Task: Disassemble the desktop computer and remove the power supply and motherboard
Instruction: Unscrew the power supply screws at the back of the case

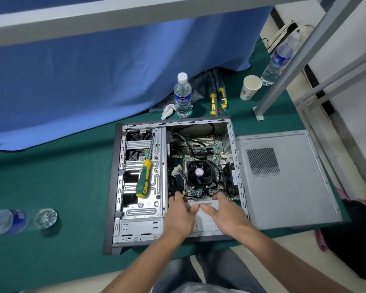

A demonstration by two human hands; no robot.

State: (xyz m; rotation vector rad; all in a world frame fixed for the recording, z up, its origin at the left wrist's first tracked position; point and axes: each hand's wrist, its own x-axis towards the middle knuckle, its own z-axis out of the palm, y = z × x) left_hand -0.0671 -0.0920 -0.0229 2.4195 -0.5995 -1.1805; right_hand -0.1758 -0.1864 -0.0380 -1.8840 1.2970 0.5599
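Both hands, left hand (181,210) and right hand (222,212), apparently clamped on power supply (201,220) beside motherboard (199,153); attached cable bundle (181,178) risks snagging.

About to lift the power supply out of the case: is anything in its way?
Yes. A wire bundle runs from the power supply up to the motherboard, tethering it. Both hands, left hand and right hand, already grip it; nothing visible blocks above.

light: bright, even | shadows: soft | edges: wide-angle bowing | blur: bottle (19,220) at left
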